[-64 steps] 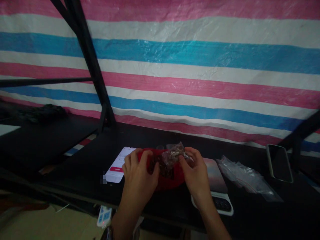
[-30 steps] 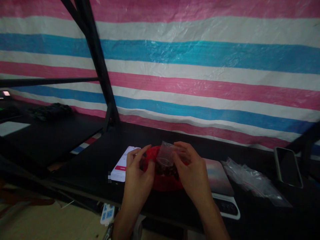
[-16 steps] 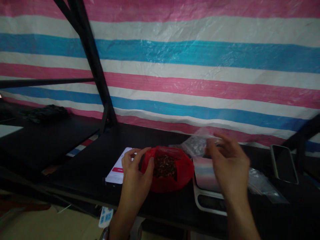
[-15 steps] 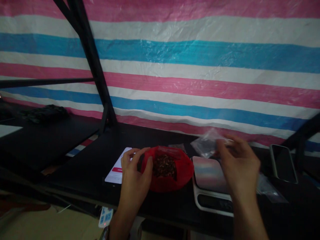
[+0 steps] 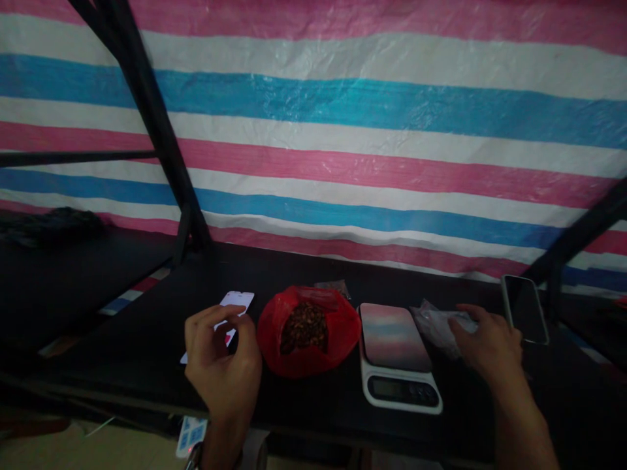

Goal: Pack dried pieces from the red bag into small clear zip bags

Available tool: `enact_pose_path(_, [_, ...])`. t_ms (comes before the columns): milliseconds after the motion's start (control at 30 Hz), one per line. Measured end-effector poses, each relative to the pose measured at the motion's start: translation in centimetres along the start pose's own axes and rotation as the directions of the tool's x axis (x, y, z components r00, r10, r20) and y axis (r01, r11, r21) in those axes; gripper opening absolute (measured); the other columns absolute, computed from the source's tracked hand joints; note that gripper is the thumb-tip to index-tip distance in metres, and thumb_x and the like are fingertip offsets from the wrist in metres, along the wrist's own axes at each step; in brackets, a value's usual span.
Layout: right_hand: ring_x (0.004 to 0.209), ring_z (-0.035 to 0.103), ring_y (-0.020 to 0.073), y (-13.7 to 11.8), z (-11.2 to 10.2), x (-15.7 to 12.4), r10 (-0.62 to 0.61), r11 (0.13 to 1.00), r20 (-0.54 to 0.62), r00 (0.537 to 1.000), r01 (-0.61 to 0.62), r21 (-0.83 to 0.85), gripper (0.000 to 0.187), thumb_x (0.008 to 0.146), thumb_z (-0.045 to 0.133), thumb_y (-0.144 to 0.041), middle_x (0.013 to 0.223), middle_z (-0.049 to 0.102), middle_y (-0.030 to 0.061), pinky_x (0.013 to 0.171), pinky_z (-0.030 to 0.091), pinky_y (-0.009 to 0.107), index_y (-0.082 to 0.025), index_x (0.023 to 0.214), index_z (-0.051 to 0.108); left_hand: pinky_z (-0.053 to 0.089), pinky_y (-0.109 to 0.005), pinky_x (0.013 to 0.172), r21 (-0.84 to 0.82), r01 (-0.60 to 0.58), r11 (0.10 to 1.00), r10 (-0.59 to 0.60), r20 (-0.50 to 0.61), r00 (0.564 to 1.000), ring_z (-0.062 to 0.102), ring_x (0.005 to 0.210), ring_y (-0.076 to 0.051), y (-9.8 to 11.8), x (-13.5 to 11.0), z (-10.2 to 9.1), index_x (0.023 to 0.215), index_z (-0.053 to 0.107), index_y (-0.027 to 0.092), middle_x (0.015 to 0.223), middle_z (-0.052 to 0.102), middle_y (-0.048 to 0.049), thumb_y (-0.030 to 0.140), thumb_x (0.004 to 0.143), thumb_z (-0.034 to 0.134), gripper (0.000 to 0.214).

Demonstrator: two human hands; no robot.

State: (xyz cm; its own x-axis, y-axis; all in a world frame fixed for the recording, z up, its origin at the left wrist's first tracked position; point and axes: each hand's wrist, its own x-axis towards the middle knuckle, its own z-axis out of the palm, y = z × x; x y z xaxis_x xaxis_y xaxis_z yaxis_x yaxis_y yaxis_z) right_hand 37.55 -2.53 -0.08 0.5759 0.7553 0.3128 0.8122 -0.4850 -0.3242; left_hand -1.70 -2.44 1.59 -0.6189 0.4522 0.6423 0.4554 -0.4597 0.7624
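A red plastic bag (image 5: 274, 320) stands with its mouth spread, showing brown dried bits (image 5: 304, 326) inside. To its left is my left hand (image 5: 223, 356), loosely curled with nothing visible in it and apart from the bag. A lit phone (image 5: 240, 300) lies partly hidden behind that hand. A white kitchen scale (image 5: 396, 333) with a bare reflective plate sits right of the bag. Farther right, my right hand (image 5: 490, 346) has its thumb and fingers on crumpled clear plastic bags (image 5: 438, 326), low over the table. How many bags it holds is unclear.
A second phone (image 5: 524, 310) with a dark screen lies at the right. Behind the red bag is a small clear packet (image 5: 336, 287). Black frame posts (image 5: 166, 143) and a striped plastic sheet (image 5: 343, 150) stand behind the black table (image 5: 147, 333).
My left hand has let go of the red bag's rim and moved left. My right hand has carried a clear plastic bag from above the scale down to the table at its right.
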Motion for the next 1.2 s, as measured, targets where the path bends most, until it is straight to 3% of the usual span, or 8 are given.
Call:
enact_pose_path(133, [0.119, 0.068, 0.0446, 0.2, 1.0, -0.2, -0.007, 0.997, 0.227, 0.974, 0.024, -0.074, 0.046, 0.090, 0.051, -0.037, 0.128, 0.074, 0.0215, 0.096, 0.053, 0.055, -0.019, 0.120, 0.080, 0.053, -0.035, 0.078, 0.001, 0.054, 0.999, -0.054, -0.047, 0.997, 0.062, 0.092, -0.020, 0.3, -0.2, 0.0, 0.091, 0.066, 0.023, 0.098, 0.059, -0.0025, 0.027, 0.090, 0.070, 0.007])
enact_pose_path(300, [0.112, 0.071, 0.0455, -1.5, 0.2, -0.5, -0.004, 0.999, 0.051, 0.999, 0.006, -0.035, 0.048, 0.091, 0.051, -0.041, 0.124, 0.076, 0.0217, 0.090, 0.054, 0.055, -0.020, 0.122, 0.081, 0.050, -0.034, 0.075, -0.016, 0.037, 0.999, -0.038, -0.063, 0.997, 0.061, 0.089, -0.019, 0.3, -0.5, 0.1, 0.089, 0.065, 0.022, 0.095, 0.058, -0.0021, 0.024, 0.091, 0.068, 0.005])
enact_pose_path(467, [0.108, 0.071, 0.0351, -8.1, 0.9, -1.4, -0.263, 0.920, 0.065, 0.963, 0.230, 0.318, 0.040, 0.093, 0.053, -0.039, 0.115, 0.081, 0.0138, 0.100, 0.051, 0.051, -0.023, 0.115, 0.082, 0.048, -0.034, 0.073, -0.010, -0.136, 0.991, 0.135, -0.080, 0.988, 0.059, 0.084, -0.018, 0.4, -1.1, 0.3, 0.089, 0.063, 0.022, 0.089, 0.057, -0.0004, 0.014, 0.089, 0.066, 0.008])
enact_pose_path(600, [0.122, 0.061, 0.0372, -14.4, 2.7, -3.8, -0.431, 0.821, 0.032, 0.902, 0.377, 0.428, 0.030, 0.096, 0.058, -0.040, 0.125, 0.079, 0.0081, 0.104, 0.045, 0.061, -0.031, 0.110, 0.083, 0.051, -0.034, 0.073, 0.069, -0.410, 0.909, 0.407, 0.063, 0.911, 0.062, 0.082, -0.018, 1.5, -3.3, -0.2, 0.093, 0.067, 0.025, 0.090, 0.063, -0.0010, 0.003, 0.079, 0.069, 0.026])
enact_pose_path(733, [0.137, 0.050, 0.0407, -18.3, 4.3, -5.8, -0.519, 0.776, 0.033, 0.854, 0.454, 0.438, 0.028, 0.100, 0.059, -0.040, 0.140, 0.072, 0.0090, 0.111, 0.036, 0.071, -0.032, 0.101, 0.086, 0.058, -0.034, 0.069, -0.001, -0.360, 0.933, 0.356, 0.138, 0.924, 0.069, 0.084, -0.020, 2.9, -7.0, -0.6, 0.091, 0.069, 0.029, 0.093, 0.066, -0.0029, 0.002, 0.077, 0.065, 0.031])
enact_pose_path(867, [0.143, 0.047, 0.0419, -19.3, 5.8, -6.5, -0.565, 0.766, 0.101, 0.819, 0.475, 0.433, 0.031, 0.102, 0.057, -0.043, 0.139, 0.072, 0.0114, 0.113, 0.030, 0.076, -0.032, 0.101, 0.086, 0.060, -0.033, 0.065, -0.013, -0.323, 0.946, 0.321, 0.140, 0.937, 0.070, 0.083, -0.020, 3.1, -8.6, -0.5, 0.093, 0.070, 0.033, 0.090, 0.066, -0.0029, 0.002, 0.078, 0.062, 0.035])
enact_pose_path(1000, [0.137, 0.051, 0.0421, -19.1, 6.7, -6.4, -0.557, 0.782, 0.141, 0.818, 0.460, 0.421, 0.035, 0.102, 0.054, -0.048, 0.138, 0.073, 0.0104, 0.110, 0.033, 0.078, -0.032, 0.101, 0.086, 0.060, -0.035, 0.065, 0.037, -0.239, 0.970, 0.236, 0.073, 0.969, 0.070, 0.083, -0.021, 2.6, -6.9, -0.7, 0.092, 0.066, 0.030, 0.094, 0.066, -0.0042, 0.002, 0.082, 0.060, 0.030])
enact_pose_path(1200, [0.129, 0.056, 0.0396, -19.2, 6.6, -6.4, -0.547, 0.784, 0.120, 0.828, 0.457, 0.420, 0.037, 0.102, 0.052, -0.048, 0.132, 0.076, 0.0104, 0.109, 0.037, 0.074, -0.028, 0.104, 0.083, 0.058, -0.032, 0.068, 0.057, -0.315, 0.947, 0.308, 0.105, 0.946, 0.067, 0.081, -0.018, 1.9, -5.4, -1.2, 0.094, 0.063, 0.028, 0.093, 0.064, -0.0027, -0.002, 0.084, 0.058, 0.032])
